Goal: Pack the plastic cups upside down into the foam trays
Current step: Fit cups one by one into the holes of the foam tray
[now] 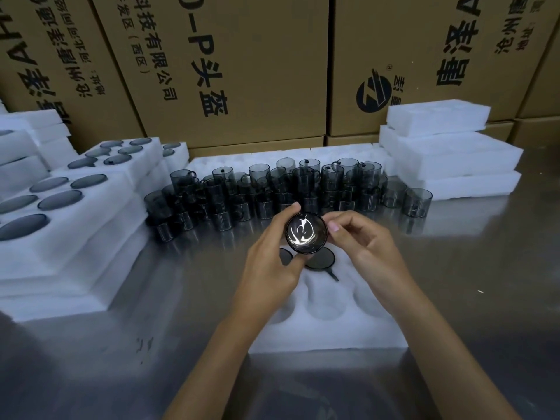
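In the head view, a smoky plastic cup (306, 234) was held in the air between both hands, its round end turned toward the camera and catching a bright glare. The left hand (274, 262) was curled round the cup's left side, thumb at the top edge and fingers wrapped beneath. The right hand (360, 237) pinched the cup's right rim with its fingertips (333, 227), the remaining fingers loosely bent. The cup was kept just above the far end of a white foam tray (327, 325) lying on the steel table (472, 283). Two cups (320, 259) were already seated upside down in that tray's far sockets, directly under the held cup. Beyond the hands, a crowd of loose cups (272, 195) was stacked on the table. Filled foam trays (78, 213) were piled at the left, empty ones (448, 153) at the right, before cardboard cartons (236, 65).
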